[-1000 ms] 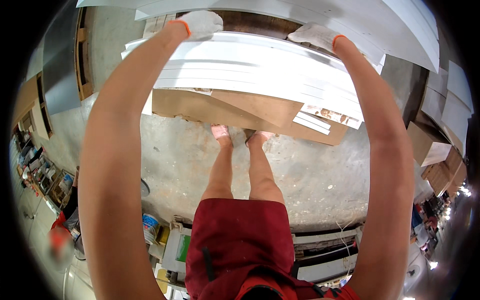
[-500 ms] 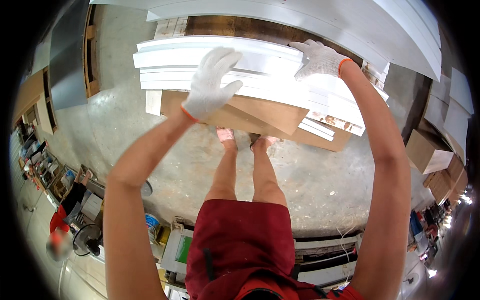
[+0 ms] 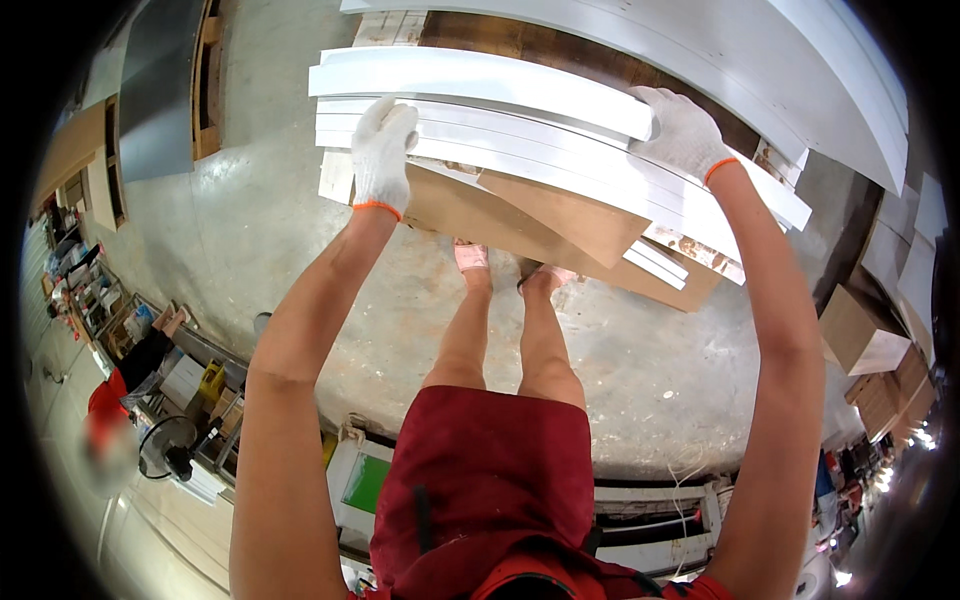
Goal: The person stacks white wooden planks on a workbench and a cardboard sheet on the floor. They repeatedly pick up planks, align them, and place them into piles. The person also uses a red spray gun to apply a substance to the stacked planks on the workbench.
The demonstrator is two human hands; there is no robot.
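Note:
A stack of long white boards (image 3: 480,125) lies across in front of me. My right hand (image 3: 685,130), in a white knit glove with an orange cuff, grips the right end of the top white board (image 3: 490,78), thumb on the near side and fingers over the far side. My left hand (image 3: 382,150), gloved the same way, is closed over the near left part of the stack. Its fingers are curled inward, and what lies in them, if anything, is hidden. Brown boards (image 3: 565,215) stick out from under the white ones on the near side.
Larger white panels (image 3: 700,50) lie beyond the stack. A dark grey panel (image 3: 160,90) stands at the far left, and a brown box (image 3: 865,330) at the right. Behind me are a fan (image 3: 168,447) and a person in red (image 3: 108,405) at the left.
My right hand has closed on the end of the top board. My left hand, spread before, has curled its fingers and shifted left. The view has moved slightly.

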